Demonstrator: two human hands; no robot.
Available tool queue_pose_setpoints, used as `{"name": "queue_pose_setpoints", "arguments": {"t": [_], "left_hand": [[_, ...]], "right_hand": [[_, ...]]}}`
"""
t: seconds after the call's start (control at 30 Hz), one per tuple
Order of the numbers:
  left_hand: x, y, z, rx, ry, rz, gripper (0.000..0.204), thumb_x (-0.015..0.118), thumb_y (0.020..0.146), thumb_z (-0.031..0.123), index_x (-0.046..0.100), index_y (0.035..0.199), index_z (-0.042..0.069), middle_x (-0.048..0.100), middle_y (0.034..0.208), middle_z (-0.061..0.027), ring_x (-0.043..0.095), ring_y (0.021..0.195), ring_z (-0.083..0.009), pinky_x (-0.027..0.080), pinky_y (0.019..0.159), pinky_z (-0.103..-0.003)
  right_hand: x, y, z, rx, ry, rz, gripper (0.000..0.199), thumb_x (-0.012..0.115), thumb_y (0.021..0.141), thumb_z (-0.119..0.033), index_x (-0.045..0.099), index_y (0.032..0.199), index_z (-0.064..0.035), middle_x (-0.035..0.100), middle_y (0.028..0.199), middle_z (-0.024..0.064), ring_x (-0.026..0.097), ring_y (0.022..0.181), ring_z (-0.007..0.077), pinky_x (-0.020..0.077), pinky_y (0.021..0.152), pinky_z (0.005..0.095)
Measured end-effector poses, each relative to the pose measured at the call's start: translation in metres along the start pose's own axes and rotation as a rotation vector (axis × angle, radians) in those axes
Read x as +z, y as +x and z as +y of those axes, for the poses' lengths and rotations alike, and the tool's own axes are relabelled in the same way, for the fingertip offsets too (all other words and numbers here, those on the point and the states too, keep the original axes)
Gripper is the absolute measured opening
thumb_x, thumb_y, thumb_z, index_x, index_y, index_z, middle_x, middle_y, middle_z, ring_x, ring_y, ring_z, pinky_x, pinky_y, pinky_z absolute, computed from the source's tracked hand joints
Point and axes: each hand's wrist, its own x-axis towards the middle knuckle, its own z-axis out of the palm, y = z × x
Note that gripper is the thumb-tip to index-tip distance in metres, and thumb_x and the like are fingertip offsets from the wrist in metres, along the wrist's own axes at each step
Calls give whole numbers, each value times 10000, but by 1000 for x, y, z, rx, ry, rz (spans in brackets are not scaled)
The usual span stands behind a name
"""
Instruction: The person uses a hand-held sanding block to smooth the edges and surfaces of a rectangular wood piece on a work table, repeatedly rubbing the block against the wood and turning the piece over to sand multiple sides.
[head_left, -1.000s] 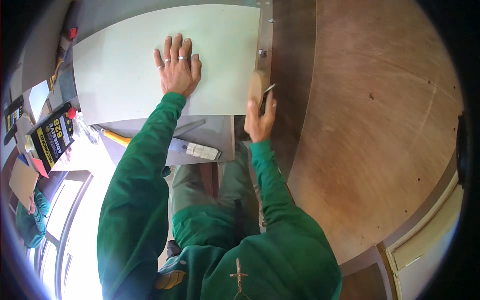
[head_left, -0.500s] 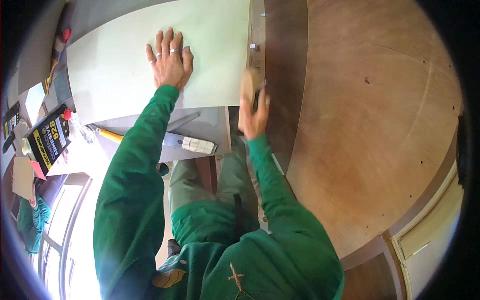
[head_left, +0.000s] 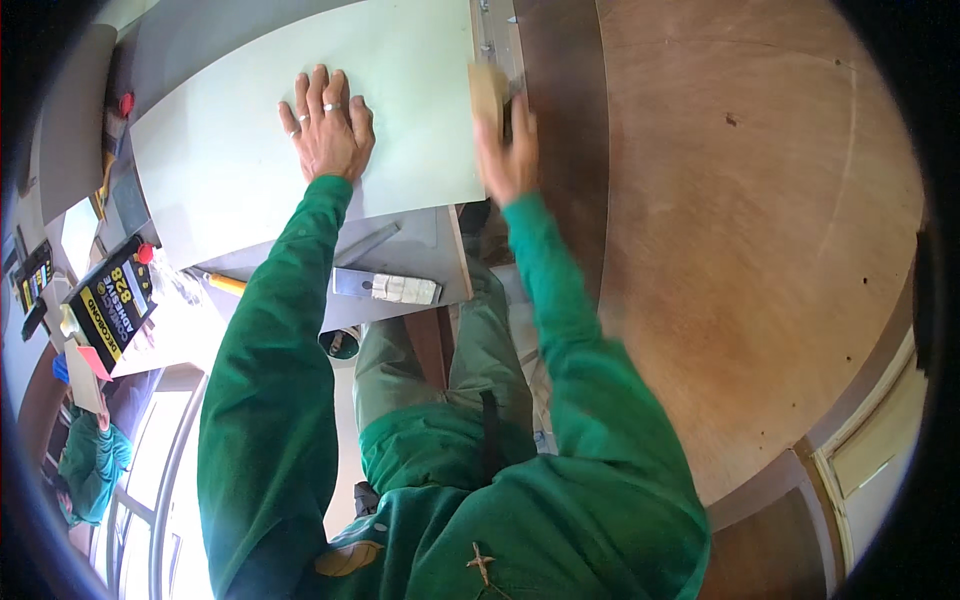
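My left hand (head_left: 328, 135), with rings on it, lies flat with fingers spread on a large pale panel (head_left: 420, 110). At the panel's right edge my right hand (head_left: 510, 150) grips a tan wooden block (head_left: 487, 95), held against or just beside that edge. Motion blurs the block, so I cannot tell whether it is a sanding block or a plane. Nearer to me, on a grey board (head_left: 430, 235), lies a metal blade with a whitish wrapped handle (head_left: 400, 289). Left of it is a yellow-handled tool (head_left: 226, 284), partly hidden by my left sleeve.
A black and yellow adhesive can (head_left: 110, 300) and clear plastic wrap (head_left: 185, 285) are at the left. Another person's green sleeve (head_left: 95, 460) shows at far left. A dark strip (head_left: 565, 130) and a large brown wooden panel (head_left: 740, 250) take up the right side.
My right hand has slid the wooden block away from me along the panel's edge. My left hand stays flat on the panel. The whole view has shifted slightly.
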Motion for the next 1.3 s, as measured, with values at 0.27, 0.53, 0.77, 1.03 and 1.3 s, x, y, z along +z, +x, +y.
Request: {"name": "queue_pose_setpoints", "arguments": {"t": [0.27, 0.53, 0.77, 1.03, 1.3], "left_hand": [[-3, 5, 9, 20, -7, 16, 535, 460, 1028, 359, 454, 1516, 140, 364, 1637, -93, 208, 1575, -288, 53, 1275, -556], [2, 2, 4, 7, 7, 18, 523, 474, 1027, 333, 453, 1518, 152, 371, 1633, -99, 206, 1576, -282, 52, 1274, -557], [3, 5, 8, 37, -54, 42, 514, 500, 1006, 328, 492, 1479, 127, 385, 1620, -89, 193, 1579, -288, 61, 1269, -584], [-10, -1, 46, 632, -248, -122, 554, 579, 912, 67, 548, 1454, 177, 504, 1523, -121, 434, 1455, -310, 205, 1253, -555], [-21, 19, 98, 1146, -37, -438, 341, 594, 937, 151, 710, 1248, 227, 611, 1396, -49, 493, 1403, -252, 153, 1279, -591]], "right_hand": [[-2, 29, -6, 21, 20, 11, 858, 690, 945, -461, 364, 1567, 32, 375, 1566, 352, 422, 1433, 460, 351, 1188, 534], [10, 37, -4, -82, -49, 33, 854, 683, 943, -470, 362, 1574, 7, 393, 1532, 373, 412, 1417, 509, 372, 1169, 529], [-56, -181, 34, 252, 69, -76, 824, 693, 936, -393, 369, 1565, 29, 415, 1513, 382, 398, 1416, 535, 339, 1179, 547], [-107, -177, 95, 290, 22, 99, 795, 732, 920, -369, 424, 1527, 43, 492, 1457, 366, 493, 1353, 498, 392, 1136, 514], [-118, -177, 107, 308, 145, 133, 788, 722, 937, -342, 397, 1547, 36, 526, 1465, 293, 544, 1321, 421, 420, 1121, 467]]}}
